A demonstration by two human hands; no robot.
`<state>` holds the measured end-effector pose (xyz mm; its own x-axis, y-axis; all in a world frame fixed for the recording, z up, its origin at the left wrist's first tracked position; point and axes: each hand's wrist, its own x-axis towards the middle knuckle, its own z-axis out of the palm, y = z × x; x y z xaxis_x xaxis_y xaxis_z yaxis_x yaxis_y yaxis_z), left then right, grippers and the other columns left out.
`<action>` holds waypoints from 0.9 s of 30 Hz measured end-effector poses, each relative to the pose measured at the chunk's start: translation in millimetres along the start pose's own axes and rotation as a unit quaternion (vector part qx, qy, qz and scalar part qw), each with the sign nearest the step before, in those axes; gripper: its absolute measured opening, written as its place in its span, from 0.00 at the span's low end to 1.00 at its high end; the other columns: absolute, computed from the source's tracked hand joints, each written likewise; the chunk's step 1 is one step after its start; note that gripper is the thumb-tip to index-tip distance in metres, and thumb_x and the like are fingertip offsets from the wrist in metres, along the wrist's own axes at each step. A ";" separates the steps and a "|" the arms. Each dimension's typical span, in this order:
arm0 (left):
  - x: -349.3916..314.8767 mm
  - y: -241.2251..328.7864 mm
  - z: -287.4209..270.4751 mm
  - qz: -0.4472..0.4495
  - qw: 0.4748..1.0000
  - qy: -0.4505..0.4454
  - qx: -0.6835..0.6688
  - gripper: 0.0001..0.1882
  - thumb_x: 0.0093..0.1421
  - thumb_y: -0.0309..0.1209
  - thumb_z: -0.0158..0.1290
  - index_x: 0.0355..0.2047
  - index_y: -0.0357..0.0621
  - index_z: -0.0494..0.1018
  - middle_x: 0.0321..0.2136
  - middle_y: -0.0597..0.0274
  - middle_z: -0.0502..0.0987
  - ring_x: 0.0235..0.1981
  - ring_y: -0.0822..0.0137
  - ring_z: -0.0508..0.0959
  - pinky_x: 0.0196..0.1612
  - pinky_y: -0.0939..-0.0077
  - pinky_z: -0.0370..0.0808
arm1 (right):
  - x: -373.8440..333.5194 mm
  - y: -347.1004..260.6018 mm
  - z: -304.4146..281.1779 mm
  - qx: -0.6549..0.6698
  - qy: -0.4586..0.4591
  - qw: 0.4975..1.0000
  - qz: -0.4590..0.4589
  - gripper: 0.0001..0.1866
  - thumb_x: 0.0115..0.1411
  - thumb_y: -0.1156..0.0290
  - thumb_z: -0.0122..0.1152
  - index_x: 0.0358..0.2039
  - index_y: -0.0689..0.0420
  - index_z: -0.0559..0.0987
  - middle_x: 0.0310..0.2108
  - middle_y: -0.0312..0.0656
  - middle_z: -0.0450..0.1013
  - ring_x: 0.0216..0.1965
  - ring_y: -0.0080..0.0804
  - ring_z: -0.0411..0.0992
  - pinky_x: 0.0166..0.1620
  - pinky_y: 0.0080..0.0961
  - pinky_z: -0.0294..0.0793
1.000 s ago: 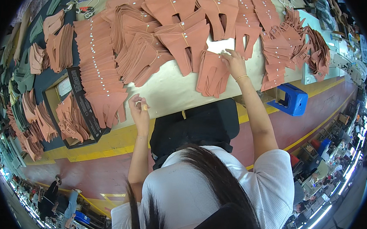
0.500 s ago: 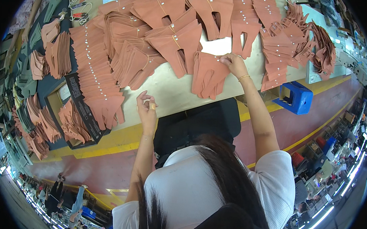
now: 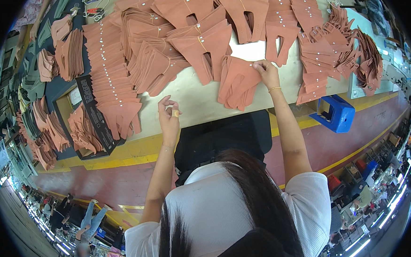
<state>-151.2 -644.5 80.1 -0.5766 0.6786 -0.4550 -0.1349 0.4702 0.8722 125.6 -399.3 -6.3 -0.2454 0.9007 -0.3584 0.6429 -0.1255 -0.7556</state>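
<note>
Fingertips of the right hand [image 3: 269, 78] pinch a corner of the stack of salmon pieces [image 3: 238, 86] near the front edge of the table [image 3: 195, 97]; the left hand [image 3: 170, 119] hovers empty, loosely curled. One-sided pulling could skew the stack.

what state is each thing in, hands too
Small stack of flat salmon pieces, unevenly layered
Bare right hand, pinching the stack's upper-right corner
Bare left hand, half-curled, apparently empty
Black rectangular box, open, holding salmon cutouts
Forked salmon bundle left of the stack, banded
</note>
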 end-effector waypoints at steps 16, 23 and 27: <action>-5.1 -7.8 -1.7 -0.003 1.000 -0.010 -0.002 0.19 0.64 0.26 0.49 0.55 0.37 0.62 0.38 0.61 0.70 0.27 0.75 0.72 0.33 0.81 0.69 | 8.1 -5.6 4.4 -0.139 0.019 0.987 -0.085 0.09 0.51 0.69 0.69 0.31 0.59 0.80 0.31 0.42 0.77 0.31 0.38 0.75 0.38 0.32 0.73; -5.0 -3.6 -3.0 0.041 0.991 -0.014 0.127 0.27 0.59 0.28 0.57 0.57 0.41 0.62 0.39 0.58 0.72 0.37 0.68 0.75 0.39 0.74 0.73 | -40.8 -55.7 -24.5 -0.226 0.008 0.941 -0.250 0.07 0.54 0.71 0.63 0.29 0.57 0.73 0.30 0.46 0.72 0.31 0.48 0.72 0.35 0.41 0.70; -1.7 8.0 11.5 0.198 0.960 -0.074 0.185 0.44 0.45 0.36 0.69 0.61 0.46 0.61 0.56 0.47 0.63 0.58 0.52 0.63 0.59 0.60 0.64 | -99.1 -120.2 -36.3 -0.294 -0.110 0.891 -0.329 0.06 0.54 0.72 0.62 0.29 0.57 0.73 0.27 0.45 0.72 0.25 0.47 0.72 0.30 0.40 0.71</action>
<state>-142.1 -635.4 85.7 -0.3993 0.9052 -0.1458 0.3830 0.3092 0.8705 99.0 -458.4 140.0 -0.8035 0.5881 -0.0921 0.5610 0.6963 -0.4477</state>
